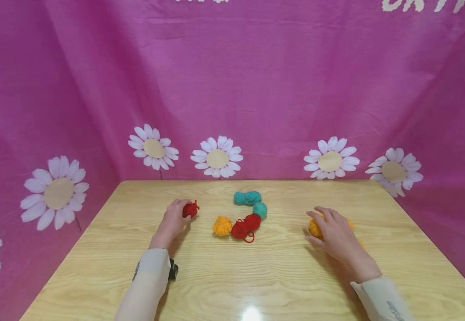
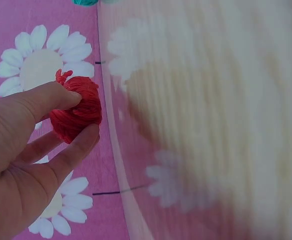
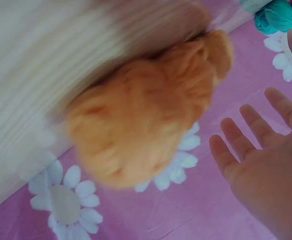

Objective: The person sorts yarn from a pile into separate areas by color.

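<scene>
On the left side of the table, my left hand (image 1: 174,221) pinches a small ball of red yarn (image 1: 190,210). The left wrist view has the thumb and fingers pressed against the red ball (image 2: 81,112), which has a short knotted tuft on top. My right hand (image 1: 336,236) is over orange-yellow yarn (image 1: 315,226) on the right side and partly hides it. Seen from the right wrist, that hand (image 3: 271,170) has its fingers spread and straight, apart from the orange yarn (image 3: 141,115), which is blurred.
Mid-table, yarn lies in a curved row: a teal skein (image 1: 249,198), a teal ball (image 1: 260,210), red yarn (image 1: 252,221) with a loose loop, and a yellow ball (image 1: 222,226). A pink cloth (image 1: 256,89) with daisies hangs behind the wooden table (image 1: 216,276).
</scene>
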A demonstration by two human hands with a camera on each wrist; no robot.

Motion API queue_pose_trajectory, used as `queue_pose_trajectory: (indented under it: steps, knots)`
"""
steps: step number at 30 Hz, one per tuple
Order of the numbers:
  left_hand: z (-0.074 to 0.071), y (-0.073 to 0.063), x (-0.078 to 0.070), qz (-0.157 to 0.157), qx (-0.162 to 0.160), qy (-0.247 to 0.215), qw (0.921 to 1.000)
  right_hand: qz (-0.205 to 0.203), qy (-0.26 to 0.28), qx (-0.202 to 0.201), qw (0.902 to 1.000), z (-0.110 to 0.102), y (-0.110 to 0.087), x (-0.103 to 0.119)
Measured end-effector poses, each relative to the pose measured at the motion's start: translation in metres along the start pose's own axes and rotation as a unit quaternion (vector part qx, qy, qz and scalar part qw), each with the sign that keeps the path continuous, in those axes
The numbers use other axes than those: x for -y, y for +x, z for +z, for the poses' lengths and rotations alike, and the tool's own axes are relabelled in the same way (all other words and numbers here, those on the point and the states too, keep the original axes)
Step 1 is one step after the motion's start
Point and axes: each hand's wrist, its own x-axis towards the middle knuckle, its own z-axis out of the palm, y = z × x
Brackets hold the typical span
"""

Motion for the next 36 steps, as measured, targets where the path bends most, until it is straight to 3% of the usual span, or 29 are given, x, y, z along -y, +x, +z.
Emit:
queue_pose_trajectory:
  steps: [8, 36]
  knots:
    - [-0.010, -0.006, 0.009, -0.024, 0.009, 0.005, 0.9997, -0.027, 0.014, 0.016, 0.9994, 0.008, 0.017, 0.022]
    - [-0.045, -0.034, 0.048, -0.048, -0.016, 0.026, 0.9984, -0.090, 0.062, 0.034, 0.9935, 0.040, 0.070, 0.091]
